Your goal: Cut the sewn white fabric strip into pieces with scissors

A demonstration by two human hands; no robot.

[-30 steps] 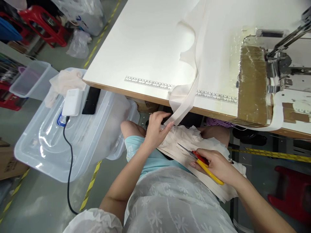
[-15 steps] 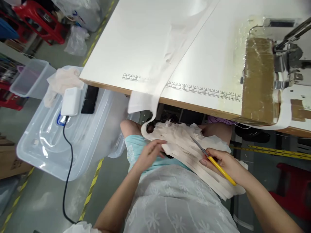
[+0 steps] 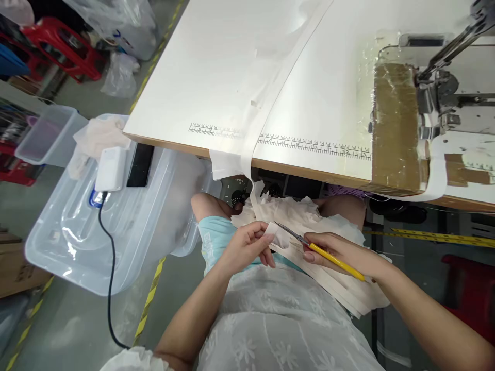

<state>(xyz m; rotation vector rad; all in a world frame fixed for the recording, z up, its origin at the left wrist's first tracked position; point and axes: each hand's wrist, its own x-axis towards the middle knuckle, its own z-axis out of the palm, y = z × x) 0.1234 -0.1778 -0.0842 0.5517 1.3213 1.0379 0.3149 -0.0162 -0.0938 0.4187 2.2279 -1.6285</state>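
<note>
My left hand (image 3: 249, 246) pinches the end of a white fabric strip (image 3: 279, 238) over my lap. My right hand (image 3: 340, 253) grips yellow-handled scissors (image 3: 317, 248), whose blades touch that strip end right beside my left fingertips. A pile of cut white strips (image 3: 332, 278) lies across my thighs. A long white strip (image 3: 270, 93) runs down the sewing table (image 3: 216, 77) and hangs over its front edge toward my lap.
A sewing machine (image 3: 436, 103) stands at the table's right end. A printed ruler (image 3: 315, 145) marks the table's front edge. A clear plastic bin (image 3: 100, 216) on my left carries a white charger, a black phone and cloth. Red stools stand at both sides.
The long strip slid left on the table and hangs off the edge. My left hand came back from the edge to my lap and pinched a strip end; the scissors moved to it.
</note>
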